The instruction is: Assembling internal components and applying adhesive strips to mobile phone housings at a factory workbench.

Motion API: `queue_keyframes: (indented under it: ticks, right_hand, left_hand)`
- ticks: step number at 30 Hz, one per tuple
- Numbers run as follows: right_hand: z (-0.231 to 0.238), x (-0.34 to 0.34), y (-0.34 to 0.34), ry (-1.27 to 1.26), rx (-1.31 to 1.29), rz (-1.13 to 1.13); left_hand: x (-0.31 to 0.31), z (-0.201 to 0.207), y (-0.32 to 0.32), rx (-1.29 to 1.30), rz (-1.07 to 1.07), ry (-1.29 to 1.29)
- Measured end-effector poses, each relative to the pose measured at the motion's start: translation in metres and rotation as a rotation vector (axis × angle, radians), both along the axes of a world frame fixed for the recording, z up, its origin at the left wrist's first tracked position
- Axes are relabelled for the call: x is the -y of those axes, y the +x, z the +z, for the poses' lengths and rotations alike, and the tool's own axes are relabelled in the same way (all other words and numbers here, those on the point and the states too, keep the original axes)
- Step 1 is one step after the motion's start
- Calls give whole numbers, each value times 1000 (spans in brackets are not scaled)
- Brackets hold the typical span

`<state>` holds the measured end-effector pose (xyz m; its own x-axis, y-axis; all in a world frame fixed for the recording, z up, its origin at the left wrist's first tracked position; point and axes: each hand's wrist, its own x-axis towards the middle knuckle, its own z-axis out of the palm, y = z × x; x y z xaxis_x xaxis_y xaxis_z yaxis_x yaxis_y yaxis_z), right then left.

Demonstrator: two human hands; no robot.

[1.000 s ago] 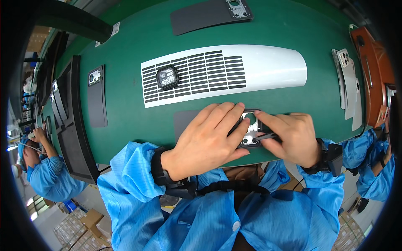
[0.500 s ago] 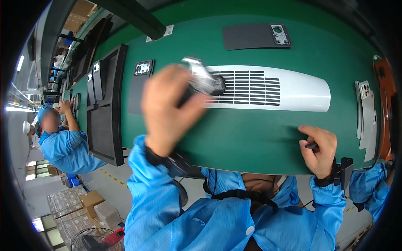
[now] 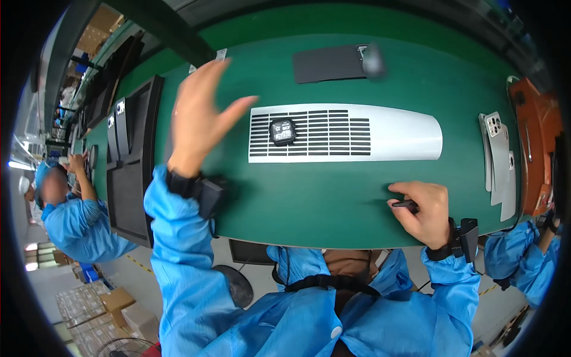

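My left hand (image 3: pixel 202 116) is raised over the left of the green table, thumb and fingers spread, with nothing visible in it. To its right lies a white sheet (image 3: pixel 407 134) bearing rows of black strips. A small black square block with rounded corners (image 3: pixel 282 131) rests on the strips. My right hand (image 3: pixel 423 211) is near the table's front edge, its fingers curled around a slim black tool (image 3: pixel 406 204), whose kind I cannot make out. Beyond the sheet is a dark grey phone back panel (image 3: pixel 327 64); a blurred grey rounded shape (image 3: pixel 373 61) covers its right end.
A black tray (image 3: pixel 128 190) with phone back panels (image 3: pixel 121 128) stands at the left. Several pale phone back panels (image 3: pixel 496 154) lie at the right, beside an orange-brown case (image 3: pixel 532 143). A green post (image 3: pixel 163 30) rises at the back left. A co-worker (image 3: pixel 74 220) works beyond the tray.
My left hand has let go of the blurred silver-and-black thing and moved left, fingers spreading. The black block is now fully visible. A blurred shape has appeared over the far panel. My right hand keeps its grip.
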<state>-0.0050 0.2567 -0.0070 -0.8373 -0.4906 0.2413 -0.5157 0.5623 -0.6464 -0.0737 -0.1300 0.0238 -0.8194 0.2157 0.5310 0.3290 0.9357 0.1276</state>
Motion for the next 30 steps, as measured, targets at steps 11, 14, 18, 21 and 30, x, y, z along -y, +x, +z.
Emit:
queue_keyframes:
  ticks: [11,14,18,21,30]
  right_hand:
    - [-7,-2,3,-10,49,-50]
    - [-6,-4,1,8,-10,20]
    - [1,-1,1,30,-29,43]
    - [1,1,2,26,-33,50]
    - [6,-13,5,-284,-82,-192]
  left_hand:
    - [-133,3,-124,658,-329,-166]
    - [-140,5,-128,620,-351,-255]
    - [-141,4,-127,561,-336,-305]
    - [-134,5,-125,555,-334,-266]
    - [-128,57,19,421,-575,-145]
